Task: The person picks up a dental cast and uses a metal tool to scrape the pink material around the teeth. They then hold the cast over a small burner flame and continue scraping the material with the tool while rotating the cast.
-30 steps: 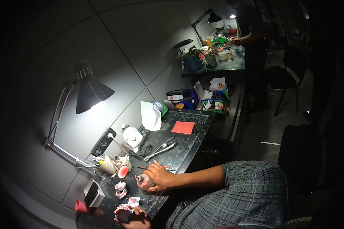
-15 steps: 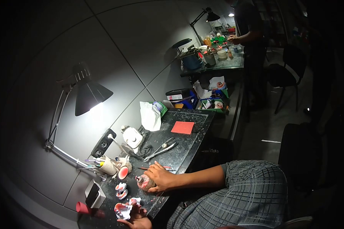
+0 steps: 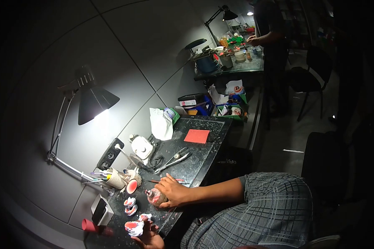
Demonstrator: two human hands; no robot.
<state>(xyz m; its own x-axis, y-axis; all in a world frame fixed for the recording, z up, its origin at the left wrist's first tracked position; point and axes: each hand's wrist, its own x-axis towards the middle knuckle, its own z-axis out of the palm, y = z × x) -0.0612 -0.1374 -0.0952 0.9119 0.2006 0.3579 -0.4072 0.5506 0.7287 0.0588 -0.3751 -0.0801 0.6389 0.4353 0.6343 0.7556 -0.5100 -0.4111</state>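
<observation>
My left hand (image 3: pixel 150 240) holds a white plaster dental cast (image 3: pixel 134 228) with red-pink wax on it, low over the bench's near end. Its fingers are partly hidden by the cast. My right hand (image 3: pixel 174 192) is wrapped round a squat, wax-smeared spirit lamp (image 3: pixel 154 197) standing on the bench. Just beyond the left hand sits another white-and-red dental cast (image 3: pixel 130 206). Behind it is a round dish with red wax (image 3: pixel 131 186). A slim tool (image 3: pixel 153 181) lies beside my right hand.
On the dark bench (image 3: pixel 203 155) are pliers-like metal tools (image 3: pixel 173 162), a red wax sheet (image 3: pixel 196 136), a white device (image 3: pixel 141 147) and a cup of brushes (image 3: pixel 116 179). A lit lamp (image 3: pixel 96 99) overhangs the left side. Another person (image 3: pixel 270 39) stands at the far bench.
The dental cast in my left hand has turned, showing a different side, and the fingers have closed in beneath it. My right hand stays on the spirit lamp. The view has shifted slightly.
</observation>
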